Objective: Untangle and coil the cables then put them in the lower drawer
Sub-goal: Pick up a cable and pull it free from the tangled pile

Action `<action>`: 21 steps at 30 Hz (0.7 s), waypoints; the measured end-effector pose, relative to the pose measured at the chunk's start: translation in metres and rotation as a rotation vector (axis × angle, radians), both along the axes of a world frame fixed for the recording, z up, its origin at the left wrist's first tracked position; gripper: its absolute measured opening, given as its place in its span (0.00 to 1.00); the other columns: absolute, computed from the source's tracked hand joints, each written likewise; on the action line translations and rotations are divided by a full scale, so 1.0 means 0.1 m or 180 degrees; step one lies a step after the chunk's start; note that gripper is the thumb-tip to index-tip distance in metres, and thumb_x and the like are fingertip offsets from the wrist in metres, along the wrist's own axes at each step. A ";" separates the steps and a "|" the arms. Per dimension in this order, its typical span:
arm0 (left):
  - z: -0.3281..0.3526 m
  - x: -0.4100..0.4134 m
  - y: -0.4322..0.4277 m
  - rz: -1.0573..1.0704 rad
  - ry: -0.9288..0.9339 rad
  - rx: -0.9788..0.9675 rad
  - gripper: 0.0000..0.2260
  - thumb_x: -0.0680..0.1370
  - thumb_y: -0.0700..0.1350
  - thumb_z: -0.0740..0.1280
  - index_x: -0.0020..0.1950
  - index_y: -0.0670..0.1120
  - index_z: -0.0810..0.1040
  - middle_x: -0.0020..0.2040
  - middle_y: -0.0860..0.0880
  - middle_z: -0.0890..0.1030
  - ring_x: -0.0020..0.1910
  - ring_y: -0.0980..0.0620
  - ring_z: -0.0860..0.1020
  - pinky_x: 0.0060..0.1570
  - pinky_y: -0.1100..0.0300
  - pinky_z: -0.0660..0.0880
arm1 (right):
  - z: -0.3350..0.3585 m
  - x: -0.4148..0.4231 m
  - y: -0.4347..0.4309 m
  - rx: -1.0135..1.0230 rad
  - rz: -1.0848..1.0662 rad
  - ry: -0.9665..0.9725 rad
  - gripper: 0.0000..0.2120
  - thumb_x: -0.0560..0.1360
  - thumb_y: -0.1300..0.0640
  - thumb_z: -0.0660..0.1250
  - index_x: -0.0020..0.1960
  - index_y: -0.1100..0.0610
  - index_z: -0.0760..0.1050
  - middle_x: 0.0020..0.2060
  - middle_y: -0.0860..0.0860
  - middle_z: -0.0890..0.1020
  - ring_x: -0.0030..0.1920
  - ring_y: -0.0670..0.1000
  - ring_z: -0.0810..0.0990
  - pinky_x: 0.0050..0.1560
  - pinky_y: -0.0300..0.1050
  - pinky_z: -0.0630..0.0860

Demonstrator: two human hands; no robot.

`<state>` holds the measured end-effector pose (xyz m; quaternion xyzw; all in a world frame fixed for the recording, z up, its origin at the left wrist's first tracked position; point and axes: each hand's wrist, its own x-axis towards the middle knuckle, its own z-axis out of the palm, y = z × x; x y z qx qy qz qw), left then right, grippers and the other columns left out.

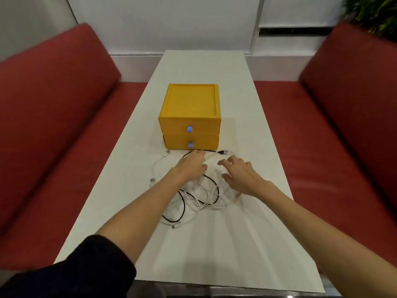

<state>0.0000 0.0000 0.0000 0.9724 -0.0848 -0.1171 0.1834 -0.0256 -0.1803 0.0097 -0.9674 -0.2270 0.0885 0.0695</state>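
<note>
Getting the cables point(199, 200) apart is judged to be the step in hand, and it looks only just begun. Black and white cables are seen in one messy heap on the white table point(214, 254), just in front of the yellow box point(191, 100). Loops are crossed over each other, and plug ends are stuck out at the sides. No cable is coiled yet, and none is in the box. The lower drawer point(204, 145) is shut, and so is the upper drawer point(204, 125). A small blue tab point(190, 144) is seen on the front of the lower drawer. So nearly all of the job is left. The cables must be pulled apart and each one wound into a ring. Then the lower drawer must be pulled out and the rings laid inside.

The left hand point(189, 166) is stretched out to the far edge of the heap, close to the foot of the box. Its fingertips are pointed down at the cables there. Whether a cable is pinched cannot be told, because the fingertips are hidden by the back of the hand. The right hand point(240, 175) is held just beside it, over the heap. Its fingers are spread wide and a little bent, and nothing is held in it.
</note>
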 end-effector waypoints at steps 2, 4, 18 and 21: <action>-0.04 0.05 -0.04 0.0036 -0.0087 0.0141 0.18 0.80 0.46 0.60 0.67 0.41 0.66 0.65 0.41 0.71 0.63 0.41 0.71 0.57 0.45 0.72 | -0.04 0.00 0.02 0.0034 -0.0035 0.0032 0.20 0.81 0.53 0.56 0.73 0.53 0.61 0.65 0.57 0.68 0.64 0.60 0.69 0.60 0.56 0.66; -0.08 0.06 -0.10 0.0029 -0.0064 0.0323 0.19 0.80 0.47 0.60 0.69 0.42 0.65 0.66 0.42 0.70 0.64 0.41 0.71 0.57 0.45 0.72 | -0.10 -0.01 0.03 0.0029 -0.0015 0.0030 0.20 0.81 0.53 0.56 0.73 0.52 0.61 0.65 0.57 0.69 0.63 0.60 0.69 0.59 0.56 0.67; -0.12 0.06 -0.09 0.0089 -0.0043 0.0508 0.11 0.79 0.45 0.62 0.60 0.44 0.70 0.58 0.43 0.77 0.55 0.42 0.75 0.51 0.52 0.68 | -0.10 0.04 -0.04 0.0628 -0.0277 0.0434 0.19 0.81 0.56 0.57 0.71 0.55 0.64 0.62 0.57 0.72 0.59 0.58 0.74 0.60 0.57 0.72; -0.12 0.04 -0.13 0.0089 0.0042 0.0782 0.12 0.78 0.49 0.63 0.59 0.45 0.72 0.58 0.44 0.76 0.58 0.43 0.75 0.56 0.49 0.67 | -0.04 0.06 -0.04 0.0770 -0.0290 0.0459 0.19 0.80 0.57 0.58 0.70 0.55 0.64 0.64 0.58 0.72 0.62 0.57 0.73 0.62 0.57 0.71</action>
